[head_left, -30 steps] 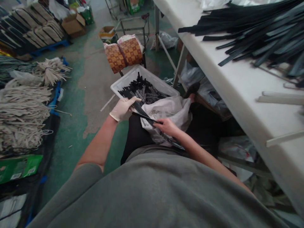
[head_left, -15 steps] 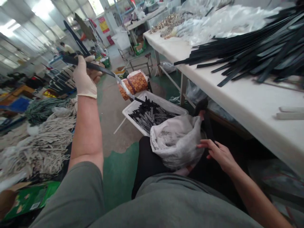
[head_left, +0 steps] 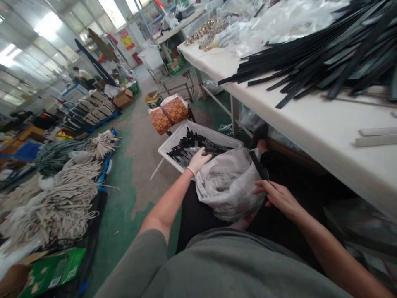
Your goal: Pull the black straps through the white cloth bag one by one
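Note:
My left hand (head_left: pixel 198 160), in a pale glove, reaches down onto the heap of short black strips (head_left: pixel 186 149) in the white plastic bin (head_left: pixel 173 142) on the floor; its fingers curl over the strips. My bare right hand (head_left: pixel 277 196) lies with fingers spread against the side of a grey plastic bag (head_left: pixel 229 182) resting on my lap. A black strap (head_left: pixel 257 163) runs down beside the bag near that hand.
A white table (head_left: pixel 310 120) on the right carries a big pile of long black strips (head_left: pixel 310 54). A checkered stool (head_left: pixel 169 114) stands behind the bin. Rope bundles (head_left: pixel 62 194) cover the floor at left. Boxes and stacked goods sit further back.
My left hand, raised high with a long black strip half a second ago, has dropped into the bin. The right hand stays by the bag.

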A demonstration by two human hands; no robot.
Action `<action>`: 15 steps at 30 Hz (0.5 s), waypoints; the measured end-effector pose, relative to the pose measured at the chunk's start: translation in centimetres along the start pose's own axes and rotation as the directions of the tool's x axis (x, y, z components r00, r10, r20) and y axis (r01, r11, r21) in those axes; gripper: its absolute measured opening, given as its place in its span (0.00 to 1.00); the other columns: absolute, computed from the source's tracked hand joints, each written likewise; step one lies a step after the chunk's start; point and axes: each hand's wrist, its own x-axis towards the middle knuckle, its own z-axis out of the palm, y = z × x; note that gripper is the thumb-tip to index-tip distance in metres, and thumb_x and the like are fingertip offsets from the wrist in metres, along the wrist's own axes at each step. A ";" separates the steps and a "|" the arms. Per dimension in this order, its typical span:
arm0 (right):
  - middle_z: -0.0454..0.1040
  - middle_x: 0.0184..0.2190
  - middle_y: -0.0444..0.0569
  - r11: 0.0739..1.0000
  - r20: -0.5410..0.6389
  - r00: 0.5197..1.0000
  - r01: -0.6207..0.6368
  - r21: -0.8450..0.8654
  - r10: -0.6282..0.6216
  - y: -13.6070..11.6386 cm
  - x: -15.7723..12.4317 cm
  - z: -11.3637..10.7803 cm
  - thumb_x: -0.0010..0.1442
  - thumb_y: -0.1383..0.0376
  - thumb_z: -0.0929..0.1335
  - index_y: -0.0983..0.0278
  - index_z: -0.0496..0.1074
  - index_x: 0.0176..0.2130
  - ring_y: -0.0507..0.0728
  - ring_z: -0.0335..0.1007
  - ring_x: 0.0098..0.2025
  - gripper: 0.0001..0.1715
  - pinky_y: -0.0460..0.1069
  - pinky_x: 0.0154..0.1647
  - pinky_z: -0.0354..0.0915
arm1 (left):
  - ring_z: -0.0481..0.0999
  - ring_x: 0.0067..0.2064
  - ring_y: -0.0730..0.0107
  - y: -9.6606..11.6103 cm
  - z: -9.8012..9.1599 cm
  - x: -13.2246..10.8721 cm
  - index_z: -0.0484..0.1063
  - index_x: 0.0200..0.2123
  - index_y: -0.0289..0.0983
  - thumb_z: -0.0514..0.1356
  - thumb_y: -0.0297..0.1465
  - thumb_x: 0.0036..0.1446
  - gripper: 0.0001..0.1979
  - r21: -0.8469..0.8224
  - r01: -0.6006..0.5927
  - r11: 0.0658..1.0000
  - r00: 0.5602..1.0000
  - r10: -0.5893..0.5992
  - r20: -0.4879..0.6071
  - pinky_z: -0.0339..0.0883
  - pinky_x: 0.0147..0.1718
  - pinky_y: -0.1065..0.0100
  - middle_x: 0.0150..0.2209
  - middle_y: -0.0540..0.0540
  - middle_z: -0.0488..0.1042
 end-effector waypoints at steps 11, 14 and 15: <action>0.79 0.33 0.51 0.880 -0.041 0.959 0.275 0.388 -0.282 -5.2 -1.6 5.2 0.60 0.41 0.62 0.62 0.72 0.40 0.46 0.49 0.14 0.29 0.47 0.18 0.61 | 0.76 0.46 0.56 -0.9 14.3 -16.6 0.76 0.38 0.42 0.68 0.33 0.46 0.13 -0.448 0.289 0.846 0.636 0.180 0.750 0.66 0.52 0.56 0.40 0.42 0.76; 0.79 0.35 0.51 0.829 0.045 0.925 0.315 0.462 -0.377 -6.5 -1.2 6.5 0.61 0.41 0.61 0.63 0.72 0.43 0.45 0.45 0.14 0.31 0.47 0.20 0.64 | 0.76 0.44 0.55 0.0 13.2 -17.5 0.77 0.35 0.40 0.67 0.37 0.47 0.11 -0.422 0.370 0.828 0.695 0.055 0.717 0.67 0.51 0.56 0.38 0.41 0.77; 0.79 0.36 0.51 0.824 0.087 0.919 0.301 0.480 -0.386 -6.7 -1.1 6.6 0.61 0.42 0.61 0.63 0.72 0.44 0.45 0.46 0.14 0.31 0.47 0.21 0.65 | 0.77 0.42 0.55 0.3 12.7 -17.6 0.77 0.34 0.39 0.67 0.38 0.47 0.11 -0.402 0.378 0.834 0.704 0.023 0.710 0.68 0.49 0.55 0.36 0.41 0.77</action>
